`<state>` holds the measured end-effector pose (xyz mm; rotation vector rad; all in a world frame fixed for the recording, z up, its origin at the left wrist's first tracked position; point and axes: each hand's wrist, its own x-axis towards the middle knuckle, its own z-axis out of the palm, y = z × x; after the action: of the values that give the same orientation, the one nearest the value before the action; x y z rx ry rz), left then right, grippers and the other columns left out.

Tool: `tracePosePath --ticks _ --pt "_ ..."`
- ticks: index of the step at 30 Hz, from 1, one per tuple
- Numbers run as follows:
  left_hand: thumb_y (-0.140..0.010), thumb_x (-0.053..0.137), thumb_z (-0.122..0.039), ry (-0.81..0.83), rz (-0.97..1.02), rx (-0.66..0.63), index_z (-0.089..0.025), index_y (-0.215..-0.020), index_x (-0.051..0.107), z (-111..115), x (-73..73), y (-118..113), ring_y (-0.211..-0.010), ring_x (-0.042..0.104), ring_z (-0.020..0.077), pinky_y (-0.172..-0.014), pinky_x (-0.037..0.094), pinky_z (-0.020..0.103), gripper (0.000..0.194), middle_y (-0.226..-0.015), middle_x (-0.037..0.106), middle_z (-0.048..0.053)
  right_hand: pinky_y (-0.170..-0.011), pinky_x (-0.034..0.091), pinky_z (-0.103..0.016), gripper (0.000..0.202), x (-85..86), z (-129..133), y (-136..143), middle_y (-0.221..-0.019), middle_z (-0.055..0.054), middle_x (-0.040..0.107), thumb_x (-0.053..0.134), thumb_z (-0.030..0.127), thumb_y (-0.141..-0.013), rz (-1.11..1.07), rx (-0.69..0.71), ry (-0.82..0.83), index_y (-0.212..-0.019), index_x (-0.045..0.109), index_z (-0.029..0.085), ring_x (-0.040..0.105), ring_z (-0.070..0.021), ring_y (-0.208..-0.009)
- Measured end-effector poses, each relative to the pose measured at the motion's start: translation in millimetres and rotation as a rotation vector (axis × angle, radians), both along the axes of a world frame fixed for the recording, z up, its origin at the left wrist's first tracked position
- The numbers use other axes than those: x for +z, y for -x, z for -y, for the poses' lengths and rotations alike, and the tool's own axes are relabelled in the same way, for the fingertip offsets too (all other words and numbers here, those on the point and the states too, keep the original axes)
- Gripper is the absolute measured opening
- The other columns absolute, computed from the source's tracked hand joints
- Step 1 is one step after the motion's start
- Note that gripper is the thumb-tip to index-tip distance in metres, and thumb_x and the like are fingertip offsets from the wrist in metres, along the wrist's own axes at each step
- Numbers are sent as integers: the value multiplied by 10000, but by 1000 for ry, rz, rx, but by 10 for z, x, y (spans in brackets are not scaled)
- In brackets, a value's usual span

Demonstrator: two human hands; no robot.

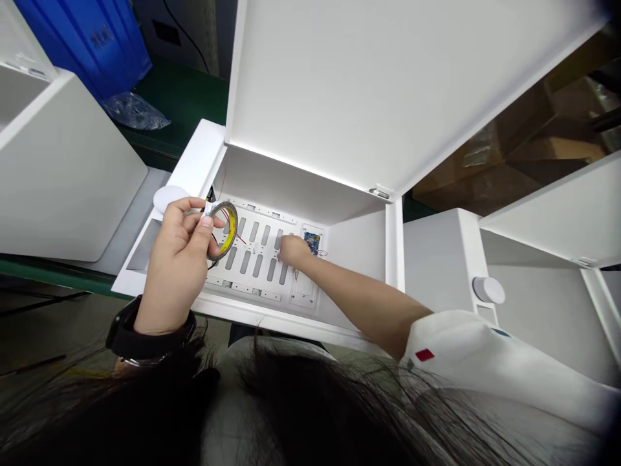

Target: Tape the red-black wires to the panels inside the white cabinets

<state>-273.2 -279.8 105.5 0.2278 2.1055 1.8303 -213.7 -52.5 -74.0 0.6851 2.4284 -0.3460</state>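
My left hand (187,243) grips a roll of tape (232,228) with a yellow inner core, holding it up over the left part of an open white box (356,255). Thumb and fingers pinch its near left side, by a small white piece with blue marks. Inside the box, my right hand (294,250) is closed low over a white slotted plate (246,264). Its fingertips are hidden, so what they hold cannot be made out. Just right of that hand sits a blue circuit board (312,241). Thin red wires (239,238) show behind and beside the tape roll.
The box's large white lid (378,84) stands raised at the back. Similar white boxes flank it, one at left (63,175) and one at right (436,259). A blue bin (92,45) and a clear plastic bag (133,111) rest on the green surface; cardboard boxes (528,142) lie behind right.
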Motion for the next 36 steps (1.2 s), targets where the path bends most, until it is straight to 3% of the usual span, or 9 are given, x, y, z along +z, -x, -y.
tracePosePath --ticks 3,6,11,14,16,18,24,28,36 --pt "-901 543 -283 18 42 -34 -312 -1415 358 5 19 -9 -620 520 102 -635 455 260 547 -934 655 5 -776 445 -239 201 28 -25 196 -1048 -67 703 633 234 -812 -209 64 86 -992 709 192 628 -187 -954" --pt "-877 586 -268 52 74 -52 -340 -1505 258 19 27 -11 -687 565 121 -696 476 276 713 -911 666 3 -774 428 -223 205 -61 9 334 -1041 -37 709 622 216 -813 -276 128 127 -988 729 208 617 -168 -945" --pt "-817 680 -237 -122 165 -90 -271 -1376 493 52 14 5 -986 630 160 -811 495 257 591 -930 676 11 -849 422 -253 252 -258 105 392 -1081 -59 701 634 211 -820 -343 264 142 -1049 739 192 596 -189 -979" --pt "-827 686 -292 -124 189 -98 -235 -1165 622 60 11 13 -937 638 151 -794 498 253 349 -926 691 17 -894 405 -296 251 -286 153 377 -1064 -78 707 622 190 -834 -356 346 117 -1052 746 179 578 -220 -1013" --pt "-855 656 -329 -90 167 -82 -209 -995 630 59 13 16 -841 624 122 -757 483 235 187 -849 678 0 -916 386 -331 233 -284 184 362 -1026 -91 714 591 175 -854 -354 390 95 -1018 757 174 566 -242 -1029" --pt "-887 612 -364 -76 144 -78 -200 -892 593 57 17 16 -772 592 102 -737 460 222 165 -762 637 -21 -922 372 -357 232 -290 211 347 -1001 -105 718 565 166 -868 -352 401 77 -990 762 167 560 -257 -1037" --pt "-928 528 -438 -105 98 -57 -195 -802 531 49 34 1 -692 527 108 -726 423 249 274 -671 552 -24 -879 386 -341 201 -354 234 321 -937 -80 719 559 118 -819 -405 288 93 -861 746 177 580 -229 -978" --pt "-937 512 -432 -203 124 -29 -193 -747 494 54 46 0 -663 489 107 -716 423 253 306 -653 500 -23 -821 418 -279 179 -371 204 306 -919 -48 717 592 116 -786 -440 126 166 -877 731 183 603 -181 -909" --pt "-884 615 -382 -207 208 -27 -204 -894 568 51 45 19 -703 500 98 -689 411 226 184 -722 520 -29 -660 433 -228 167 -438 205 385 -862 -17 718 772 250 -681 -378 -169 225 -828 715 196 623 -141 -763"
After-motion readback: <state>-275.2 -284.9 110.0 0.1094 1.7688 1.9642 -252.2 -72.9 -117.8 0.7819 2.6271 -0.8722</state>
